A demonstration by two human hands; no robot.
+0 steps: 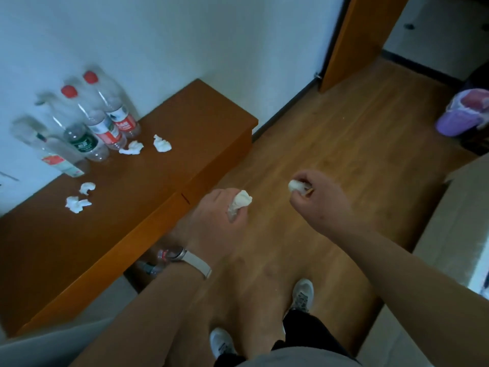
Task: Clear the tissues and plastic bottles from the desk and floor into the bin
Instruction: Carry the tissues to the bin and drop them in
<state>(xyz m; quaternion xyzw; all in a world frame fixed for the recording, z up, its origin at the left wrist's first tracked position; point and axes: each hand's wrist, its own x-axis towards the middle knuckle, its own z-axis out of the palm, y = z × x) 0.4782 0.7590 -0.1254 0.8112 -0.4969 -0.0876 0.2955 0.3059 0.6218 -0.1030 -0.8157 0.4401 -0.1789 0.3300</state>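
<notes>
**Both fists full of tissue, bin waiting across the floor**

Left hand [221, 207] is curled tight around a crumpled white tissue wad [239, 203], the soft paper bulging out between thumb and knuckles; a pale fabric watch strap [194, 262] rings that wrist; right hand [313, 193] is balled up too, pinching a smaller scrunched white tissue [295, 185] at the fingertips, with a thin tan sliver poking out beside it that I cannot identify. Both hands hang over the glossy wood-grain plank floor [330, 144], just off the edge of the smooth reddish-brown wooden desk [185, 123].

On that desk, four clear plastic bottles stand by the white wall: two red-capped, red-labelled ones [105, 120], a green-labelled one [79, 139], and one with a red-and-white label [57, 157]; all blurred. Four ragged white tissue lumps lie on the desktop: two near the bottle bases [162, 144] [132, 148], two nearer the camera [87, 188] [76, 203]. Down under the desk edge, more clear bottles [158, 260] lie on the floor, partly hidden by the left wrist.

Far right, well apart from everything, the round purple plastic bin [460, 119] stands on the floor with a crinkly liner folded over its rim; white trainers [303, 294] at the bottom.
</notes>
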